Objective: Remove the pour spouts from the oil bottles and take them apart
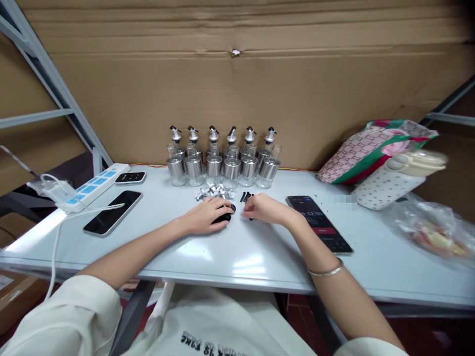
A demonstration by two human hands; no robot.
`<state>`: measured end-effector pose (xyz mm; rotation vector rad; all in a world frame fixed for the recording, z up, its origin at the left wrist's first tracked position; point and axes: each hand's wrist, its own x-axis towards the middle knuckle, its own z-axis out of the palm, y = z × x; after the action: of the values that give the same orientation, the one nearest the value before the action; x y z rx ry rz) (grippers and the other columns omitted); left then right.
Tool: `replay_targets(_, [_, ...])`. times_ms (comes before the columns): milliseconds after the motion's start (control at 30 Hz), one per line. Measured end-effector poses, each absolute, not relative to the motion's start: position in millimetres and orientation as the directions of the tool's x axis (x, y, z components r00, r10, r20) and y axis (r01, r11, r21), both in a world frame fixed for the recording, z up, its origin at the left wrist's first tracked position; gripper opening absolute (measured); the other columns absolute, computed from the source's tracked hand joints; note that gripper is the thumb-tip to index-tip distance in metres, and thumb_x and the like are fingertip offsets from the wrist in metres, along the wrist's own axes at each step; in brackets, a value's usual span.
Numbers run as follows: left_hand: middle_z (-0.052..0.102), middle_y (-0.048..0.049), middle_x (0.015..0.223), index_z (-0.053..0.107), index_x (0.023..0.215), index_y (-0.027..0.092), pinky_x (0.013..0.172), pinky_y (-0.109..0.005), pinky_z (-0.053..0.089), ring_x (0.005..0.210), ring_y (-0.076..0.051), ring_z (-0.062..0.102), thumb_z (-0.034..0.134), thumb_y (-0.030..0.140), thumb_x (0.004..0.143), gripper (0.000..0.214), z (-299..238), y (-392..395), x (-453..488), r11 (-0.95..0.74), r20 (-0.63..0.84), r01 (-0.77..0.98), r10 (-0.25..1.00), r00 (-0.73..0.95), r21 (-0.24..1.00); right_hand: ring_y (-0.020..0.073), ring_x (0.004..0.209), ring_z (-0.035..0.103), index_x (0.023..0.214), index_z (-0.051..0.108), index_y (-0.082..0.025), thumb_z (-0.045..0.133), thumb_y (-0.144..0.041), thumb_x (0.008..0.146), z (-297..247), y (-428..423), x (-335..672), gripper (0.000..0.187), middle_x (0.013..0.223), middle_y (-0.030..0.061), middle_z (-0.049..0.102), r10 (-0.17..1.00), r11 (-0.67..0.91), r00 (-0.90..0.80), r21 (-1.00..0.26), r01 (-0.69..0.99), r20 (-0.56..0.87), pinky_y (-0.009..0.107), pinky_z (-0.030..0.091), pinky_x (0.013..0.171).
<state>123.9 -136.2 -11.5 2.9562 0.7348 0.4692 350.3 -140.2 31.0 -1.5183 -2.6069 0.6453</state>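
My left hand rests on the white table, fingers curled over a small black round part. My right hand lies just to its right, fingers pinched on a small black piece among a few loose black pieces. Behind the hands lies a little pile of silver spout parts. Farther back stand two rows of glass and steel oil bottles, the back ones capped with pour spouts.
A phone with a timer lies by my right wrist. At left are another phone on a cable, a small black device and a power strip. A patterned bag, dotted bottle and plastic bag sit right.
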Motion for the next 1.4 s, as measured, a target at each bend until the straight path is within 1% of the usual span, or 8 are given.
replay_targets(200, [0.052, -0.0109, 0.134, 0.053, 0.123, 0.018, 0.103, -0.040, 0.033, 0.125, -0.025, 0.044, 0.045, 0.029, 0.090, 0.036, -14, -133, 127, -0.887, 0.284, 0.437, 0.461, 0.841, 0.146, 0.0182, 0.079, 0.060, 0.089, 0.072, -0.016, 0.066, -0.023, 0.071, 33, -142, 354, 0.020, 0.089, 0.0074, 0.068, 0.829, 0.462, -0.544, -0.386, 0.799, -0.134, 0.025, 0.043, 0.070])
replay_targets(400, [0.056, -0.0103, 0.130, 0.057, 0.117, 0.018, 0.093, -0.037, 0.039, 0.115, -0.023, 0.053, 0.044, 0.029, 0.091, 0.031, -14, -133, 129, -0.894, 0.283, 0.425, 0.449, 0.847, 0.145, 0.0179, 0.075, 0.060, 0.085, 0.072, -0.014, 0.065, -0.021, 0.071, 32, -142, 354, 0.017, 0.087, 0.0071, 0.070, 0.826, 0.416, -0.532, -0.437, 0.798, -0.186, 0.026, 0.044, 0.069])
replay_targets(567, [0.057, -0.0085, 0.129, 0.061, 0.107, 0.018, 0.093, -0.037, 0.040, 0.115, -0.023, 0.053, 0.041, 0.026, 0.093, 0.026, -15, -134, 127, -0.902, 0.309, 0.409, 0.432, 0.847, 0.141, 0.0175, 0.069, 0.061, 0.081, 0.072, -0.014, 0.064, -0.024, 0.072, 31, -142, 354, 0.016, 0.081, 0.0074, 0.071, 0.830, 0.415, -0.531, -0.447, 0.792, -0.170, 0.026, 0.044, 0.064])
replay_targets(800, [0.057, -0.0072, 0.130, 0.061, 0.106, 0.018, 0.097, -0.039, 0.040, 0.118, -0.022, 0.052, 0.039, 0.014, 0.088, 0.029, -20, -133, 125, -0.906, 0.341, 0.402, 0.423, 0.840, 0.134, 0.0238, 0.087, 0.065, 0.098, 0.070, -0.011, 0.057, -0.027, 0.081, 27, -140, 352, 0.027, 0.097, 0.0134, 0.071, 0.865, 0.465, -0.499, -0.455, 0.759, 0.051, 0.032, 0.048, 0.079])
replay_targets(1000, [0.062, -0.0090, 0.122, 0.063, 0.104, 0.017, 0.093, -0.036, 0.045, 0.107, -0.021, 0.059, 0.042, 0.018, 0.087, 0.026, -22, -137, 126, -0.888, 0.454, 0.440, 0.449, 0.769, 0.133, 0.0260, 0.107, 0.061, 0.115, 0.063, -0.008, 0.044, -0.014, 0.086, 15, -134, 338, 0.035, 0.117, 0.0175, 0.064, 0.855, 0.513, -0.492, -0.399, 0.760, 0.162, 0.036, 0.044, 0.095])
replay_targets(1233, [0.065, -0.0111, 0.113, 0.063, 0.104, 0.015, 0.094, -0.037, 0.046, 0.105, -0.021, 0.060, 0.041, 0.024, 0.089, 0.028, -20, -136, 127, -0.854, 0.459, 0.502, 0.504, 0.732, 0.138, 0.0227, 0.106, 0.060, 0.105, 0.066, -0.014, 0.041, -0.011, 0.085, 13, -137, 321, 0.032, 0.114, 0.0130, 0.066, 0.781, 0.610, -0.589, -0.462, 0.644, 0.210, 0.037, 0.044, 0.095])
replay_targets(1333, [0.066, -0.0095, 0.112, 0.064, 0.102, 0.017, 0.091, -0.039, 0.046, 0.105, -0.022, 0.059, 0.043, 0.024, 0.089, 0.025, -15, -141, 128, -0.847, 0.465, 0.518, 0.508, 0.725, 0.118, 0.0227, 0.107, 0.060, 0.108, 0.064, -0.018, 0.045, -0.017, 0.084, 26, -133, 325, 0.030, 0.115, 0.0110, 0.066, 0.802, 0.597, -0.478, -0.508, 0.621, 0.358, 0.039, 0.044, 0.095])
replay_targets(1400, [0.066, -0.0098, 0.114, 0.064, 0.100, 0.017, 0.092, -0.042, 0.044, 0.108, -0.024, 0.058, 0.043, 0.021, 0.088, 0.024, -13, -152, 132, -0.863, 0.487, 0.493, 0.480, 0.730, 0.110, 0.0229, 0.107, 0.059, 0.108, 0.062, -0.019, 0.047, -0.023, 0.083, 40, -123, 332, 0.030, 0.116, 0.0113, 0.065, 0.796, 0.576, -0.291, -0.516, 0.633, 0.531, 0.039, 0.045, 0.093])
